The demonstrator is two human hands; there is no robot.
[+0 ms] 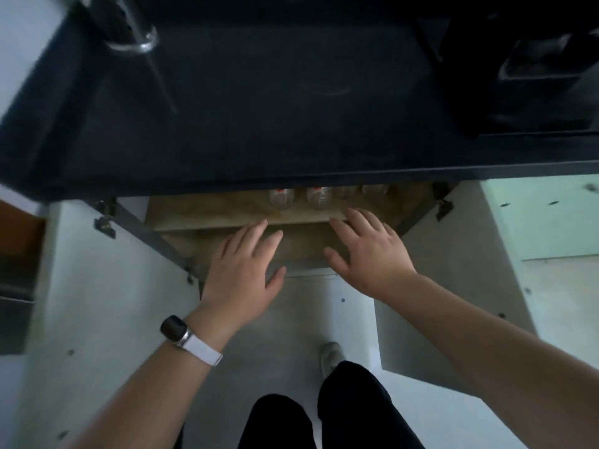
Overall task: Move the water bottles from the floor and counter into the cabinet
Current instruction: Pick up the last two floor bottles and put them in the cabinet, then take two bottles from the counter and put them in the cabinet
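Several clear water bottles (319,196) with red on their labels stand in a row on the wooden shelf (210,215) inside the open cabinet, partly hidden under the dark counter (259,108). My left hand (241,270), with a watch on its wrist, hovers flat with fingers spread in front of the shelf edge. My right hand (369,251) is likewise spread and empty, its fingertips near the shelf edge just below the bottles. Neither hand holds anything.
The cabinet's two white doors stand open, the left door (107,303) and the right door (453,286). A metal faucet (136,34) rises at the counter's back left and a dark appliance (534,66) stands at the right. My legs and shoe (330,354) are on the floor below.
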